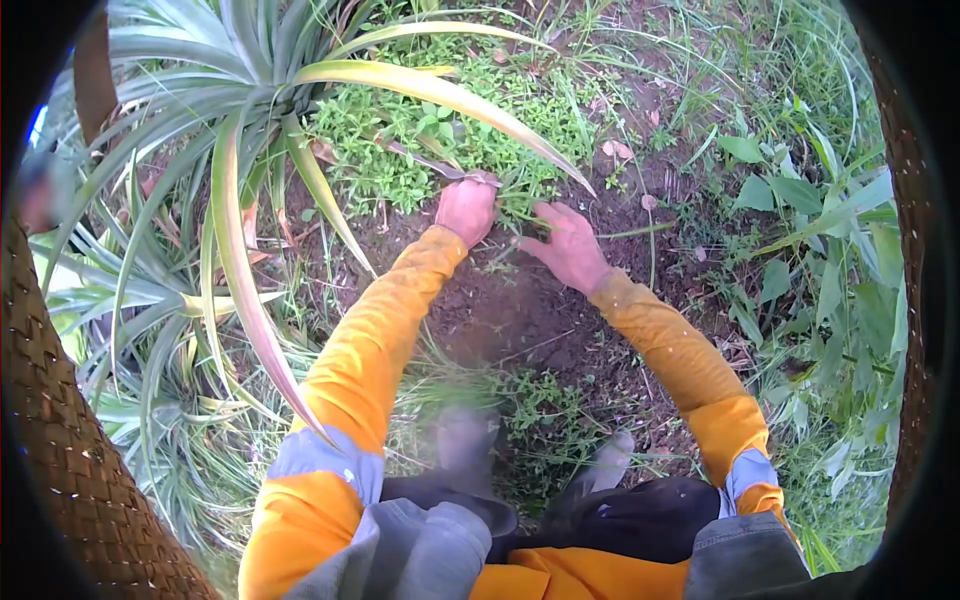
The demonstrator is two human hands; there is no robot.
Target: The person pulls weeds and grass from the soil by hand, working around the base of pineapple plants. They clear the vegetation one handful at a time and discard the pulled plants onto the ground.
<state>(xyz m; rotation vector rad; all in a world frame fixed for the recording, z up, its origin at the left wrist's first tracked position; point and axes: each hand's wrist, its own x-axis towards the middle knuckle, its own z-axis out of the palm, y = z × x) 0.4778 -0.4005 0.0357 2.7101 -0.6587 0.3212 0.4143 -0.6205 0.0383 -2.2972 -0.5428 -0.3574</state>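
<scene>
My left hand (pixel 467 211) is closed low over the soil, at the edge of a patch of small green weeds (pixel 400 150). A thin brownish blade, perhaps a tool or a dry leaf, sticks out above its knuckles; what the fingers hold is hidden. Just to the right, my right hand (pixel 568 245) is open, thumb and fingers apart around the near side of some grass stems (pixel 520 200). Bare brown soil (pixel 500 310) lies below both hands.
A large spiky plant (pixel 260 90) with long yellowing leaves arches in from the upper left. Broad-leaved plants (pixel 800 200) and tall grass stand at right. My boots (pixel 610 460) are at the bottom. Part of another person (pixel 40 195) shows at the far left.
</scene>
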